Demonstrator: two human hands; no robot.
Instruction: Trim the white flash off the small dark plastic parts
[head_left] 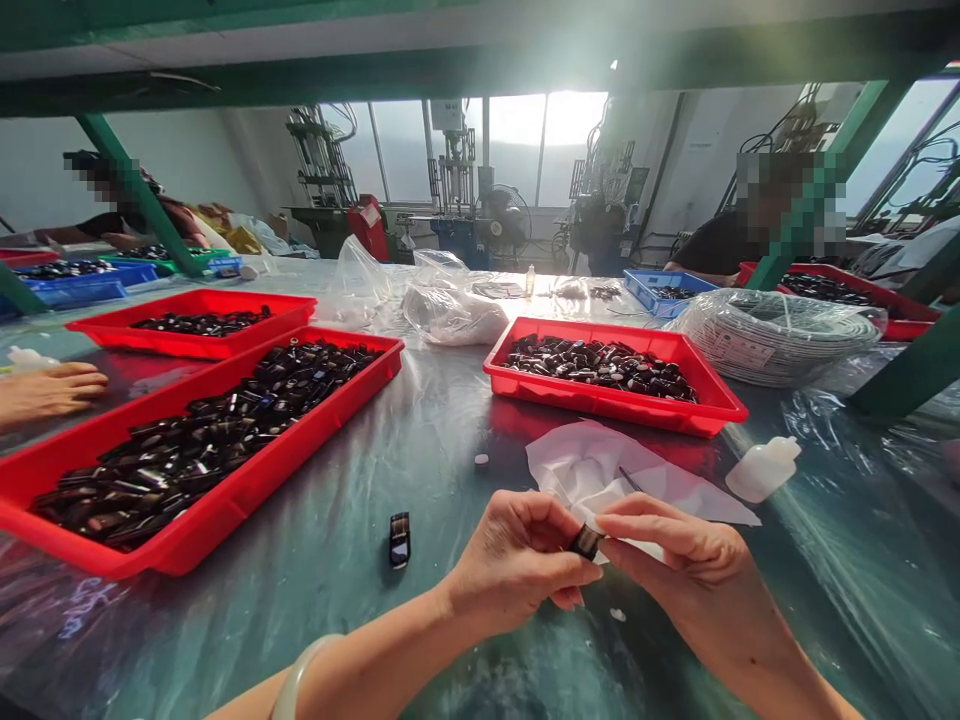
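Observation:
My left hand (525,550) pinches a small glossy black plastic part (587,541) between thumb and fingers. From the other side, the closed fingertips of my right hand (675,550) grip its far end. Both hands hold it just above the table. Behind them lies a crumpled white cloth (577,455), with a thin dark stick resting on it, partly hidden by my right hand. A similar loose black part (400,540) lies on the table left of my left hand. A white squeeze bottle (765,469) lies on its side beyond my right hand.
Red trays full of black parts stand at the left (345,400) and ahead (615,413); another red tray (187,345) sits behind. A small white cap (481,460) lies mid-table. A wrapped cable coil (780,335) is at right. Another person's hand (52,392) rests far left.

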